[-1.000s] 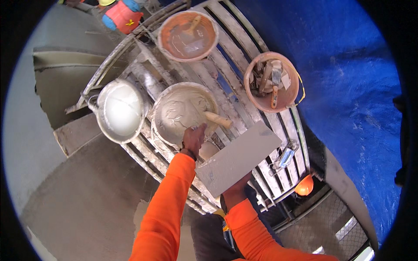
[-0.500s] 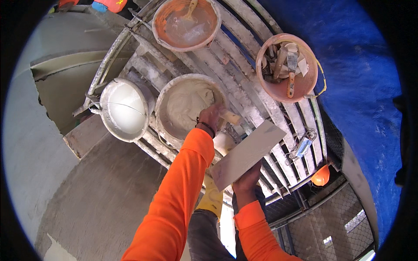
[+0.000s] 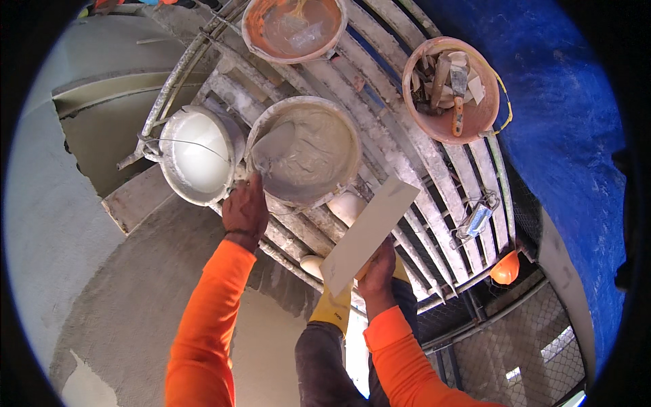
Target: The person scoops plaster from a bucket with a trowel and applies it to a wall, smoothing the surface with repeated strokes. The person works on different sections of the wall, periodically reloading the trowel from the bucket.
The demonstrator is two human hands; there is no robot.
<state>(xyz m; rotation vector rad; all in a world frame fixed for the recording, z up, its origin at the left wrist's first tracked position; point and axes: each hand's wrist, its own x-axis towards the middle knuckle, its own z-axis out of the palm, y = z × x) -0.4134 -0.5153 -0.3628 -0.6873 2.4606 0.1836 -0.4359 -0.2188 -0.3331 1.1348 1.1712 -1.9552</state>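
Note:
My left hand (image 3: 245,209) is closed at the near left rim of a bucket of grey plaster (image 3: 319,159). It grips a small trowel whose handle the fingers hide; a smeared grey blade (image 3: 272,144) shows in the paste. My right hand (image 3: 378,271) is wrapped around the handle of a plastering trowel (image 3: 369,234) from underneath. That trowel's long rectangular plate is tilted, its broad face toward me, just on the near side of the plaster bucket.
All stands on a slatted platform (image 3: 434,173). Left is a bucket of white liquid (image 3: 198,156); at the back, an orange bucket with cloudy water (image 3: 295,30); right, a tool bucket (image 3: 453,122). An orange helmet (image 3: 504,268) and a blue tarp (image 3: 563,136) lie beyond.
My left hand has swung from the plaster bucket's right side to its near left rim, taking the small trowel along. The plastering trowel has shifted slightly left and turned steeper.

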